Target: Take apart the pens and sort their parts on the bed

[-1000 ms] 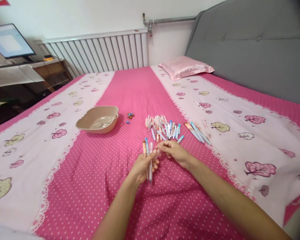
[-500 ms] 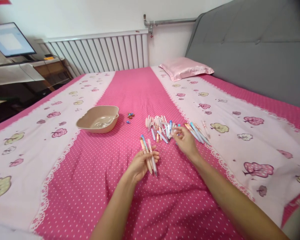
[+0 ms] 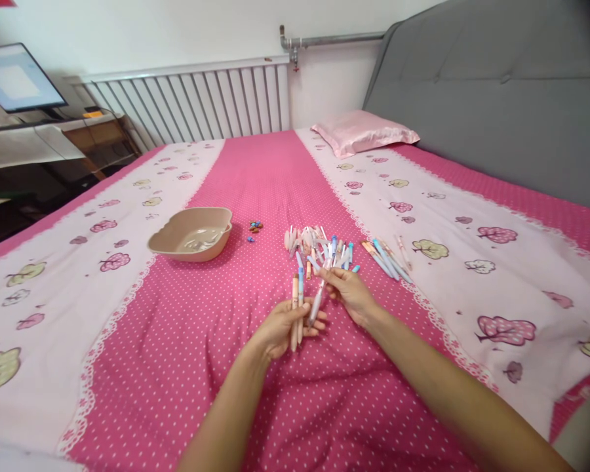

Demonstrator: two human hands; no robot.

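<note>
My left hand (image 3: 274, 329) is closed on a pen with an orange-brown cap (image 3: 295, 298) and a blue-capped pen (image 3: 301, 282), held side by side and upright. My right hand (image 3: 353, 293) pinches the upper part of a pale pink pen (image 3: 318, 300), which slants down to the left hand's fingers. Whether the left fingers also grip that pen's lower end I cannot tell. Just beyond both hands lies a loose pile of pastel pens (image 3: 305, 241). Further right, several pens (image 3: 389, 259) lie roughly side by side on the bedspread.
A beige basin (image 3: 172, 254) stands to the left, with whitish clear pieces inside. Between it and the pile lie a few small blue and brown bits (image 3: 255, 227). A pink pillow (image 3: 364, 134) rests at the back against a grey headboard (image 3: 491, 98).
My right hand has come from the pile toward my left hand and now holds the pink pen. That pen has swung away from the two others, which stand more upright.
</note>
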